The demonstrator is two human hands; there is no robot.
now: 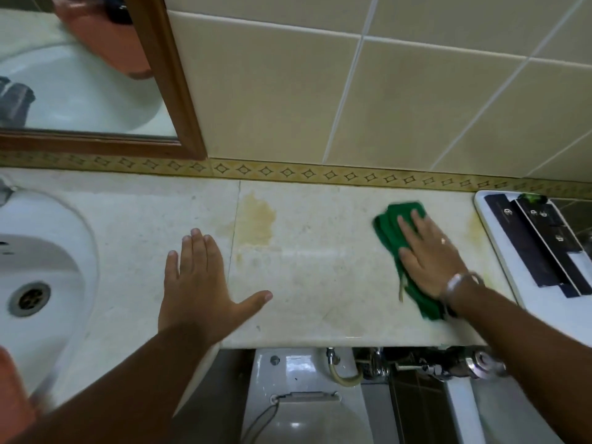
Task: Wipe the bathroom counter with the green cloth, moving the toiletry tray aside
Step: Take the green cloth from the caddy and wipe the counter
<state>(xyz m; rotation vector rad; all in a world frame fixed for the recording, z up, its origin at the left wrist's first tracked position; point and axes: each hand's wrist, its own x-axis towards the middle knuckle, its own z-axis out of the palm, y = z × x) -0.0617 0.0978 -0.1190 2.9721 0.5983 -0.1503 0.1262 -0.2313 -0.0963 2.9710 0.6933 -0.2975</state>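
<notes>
counter (320,283): white tray (499,251) holds dark packets (531,241); right hand (429,254) flat on green cloth (389,225).

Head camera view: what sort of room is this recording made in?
A bathroom, most likely. A white washbasin is set into the stone counter, a wood-framed mirror hangs on the tiled wall, and a toilet sits below the counter edge.
</notes>
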